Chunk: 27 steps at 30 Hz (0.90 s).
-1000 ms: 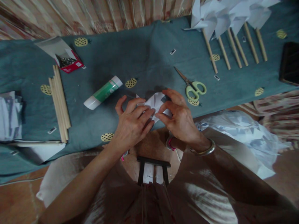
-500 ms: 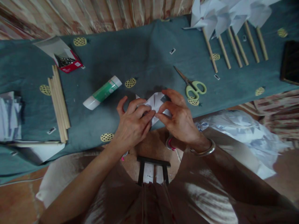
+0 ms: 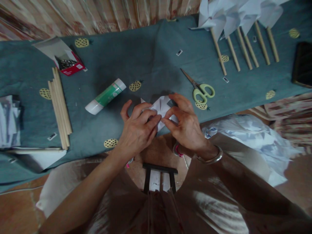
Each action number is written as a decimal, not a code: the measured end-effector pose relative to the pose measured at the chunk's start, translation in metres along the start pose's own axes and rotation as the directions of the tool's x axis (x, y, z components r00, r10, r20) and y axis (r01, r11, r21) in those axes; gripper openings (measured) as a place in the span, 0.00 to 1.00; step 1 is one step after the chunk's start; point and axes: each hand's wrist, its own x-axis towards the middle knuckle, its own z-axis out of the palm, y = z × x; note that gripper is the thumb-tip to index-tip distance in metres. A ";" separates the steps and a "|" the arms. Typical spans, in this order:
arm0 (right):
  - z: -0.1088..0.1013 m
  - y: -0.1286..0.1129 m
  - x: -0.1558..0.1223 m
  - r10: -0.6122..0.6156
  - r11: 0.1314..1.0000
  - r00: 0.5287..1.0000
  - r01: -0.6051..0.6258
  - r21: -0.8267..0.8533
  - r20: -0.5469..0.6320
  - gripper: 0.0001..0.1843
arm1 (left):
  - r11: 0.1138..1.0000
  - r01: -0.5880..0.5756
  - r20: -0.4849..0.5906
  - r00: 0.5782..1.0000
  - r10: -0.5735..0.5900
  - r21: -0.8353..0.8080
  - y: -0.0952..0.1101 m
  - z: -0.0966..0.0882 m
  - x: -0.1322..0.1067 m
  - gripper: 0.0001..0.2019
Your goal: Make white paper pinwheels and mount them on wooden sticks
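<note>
A folded white paper pinwheel (image 3: pixel 161 105) lies at the front edge of the cloth-covered table, partly covered by my fingers. My left hand (image 3: pixel 138 128) presses on its left side, fingertips near the centre, thumb side hidden beneath. My right hand (image 3: pixel 184 120) pinches the paper close to the centre, with thumb and forefinger almost meeting the left fingertips. Whether a small pin is between them cannot be made out. Green-handled scissors (image 3: pixel 203 92) lie just beyond my right hand. A green and white glue stick (image 3: pixel 106 96) rests beyond my left hand, to its left.
Several finished pinwheels on sticks (image 3: pixel 240 42) lie at the back right, near a dark phone (image 3: pixel 302 65). At left are an open red box of pins (image 3: pixel 70 66), wooden sticks (image 3: pixel 59 109) and stacked paper (image 3: pixel 9 122). A plastic bag (image 3: pixel 253 139) sits right of my lap.
Both hands keep their hold on the paper with hardly any movement. The whole view has shifted very slightly.
</note>
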 end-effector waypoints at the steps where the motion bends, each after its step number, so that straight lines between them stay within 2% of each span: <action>1: 0.000 0.000 0.000 0.004 1.000 1.000 -0.004 0.003 0.001 0.03 | 1.000 -0.004 -0.004 1.000 0.004 0.003 0.000 0.000 0.000 0.14; 12: 0.002 -0.002 -0.003 0.016 1.000 1.000 -0.016 0.003 0.004 0.03 | 1.000 -0.005 0.008 1.000 0.005 0.011 0.000 -0.001 0.000 0.16; 19: 0.001 -0.004 -0.002 0.018 1.000 1.000 -0.018 -0.020 0.000 0.03 | 1.000 -0.023 -0.022 0.999 0.023 0.012 0.000 -0.001 0.001 0.11; 27: 0.000 -0.004 -0.002 0.006 0.999 1.000 -0.006 -0.039 -0.003 0.05 | 1.000 -0.008 -0.013 1.000 0.008 -0.003 0.000 0.000 0.001 0.12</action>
